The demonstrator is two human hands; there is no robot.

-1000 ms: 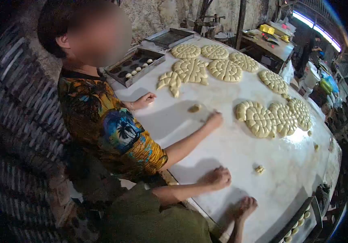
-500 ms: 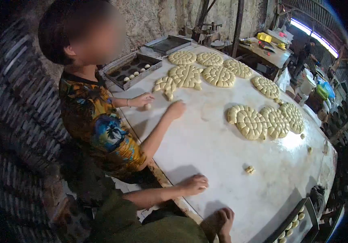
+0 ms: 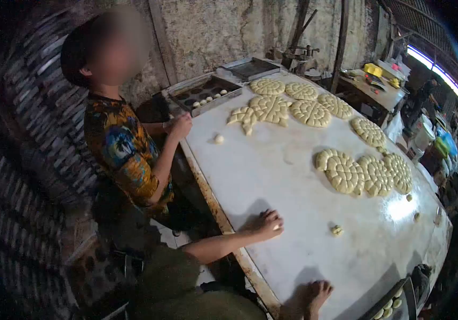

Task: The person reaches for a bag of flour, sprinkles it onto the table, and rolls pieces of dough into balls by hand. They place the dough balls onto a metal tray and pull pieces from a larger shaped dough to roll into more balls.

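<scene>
My left hand [image 3: 269, 225] is cupped on the white tabletop near its edge, fingers curled round a small dough ball [image 3: 277, 228] of which only a pale bit shows. Closer to me, my right hand [image 3: 319, 294] rests on the table with bent fingers; whatever lies under them is hidden. A small cluster of dough bits [image 3: 336, 230] sits beyond both hands. Farther off lie scored rounds of dough, cut into many pieces, one group [image 3: 344, 176] at the right and another [image 3: 311, 113] toward the back.
A co-worker [image 3: 125, 152] stands at the left edge, hands near a lone dough ball [image 3: 218, 138]. Behind it is a dark tray [image 3: 189, 96] with several balls. Another tray [image 3: 411, 298] of dough balls stands at lower right. A second worktable [image 3: 367, 90] is at the back.
The co-worker's hands have drawn back toward the table edge, uncovering a dough ball. My view has shifted slightly; my hands stay in about the same place, their fingers a little differently bent.
</scene>
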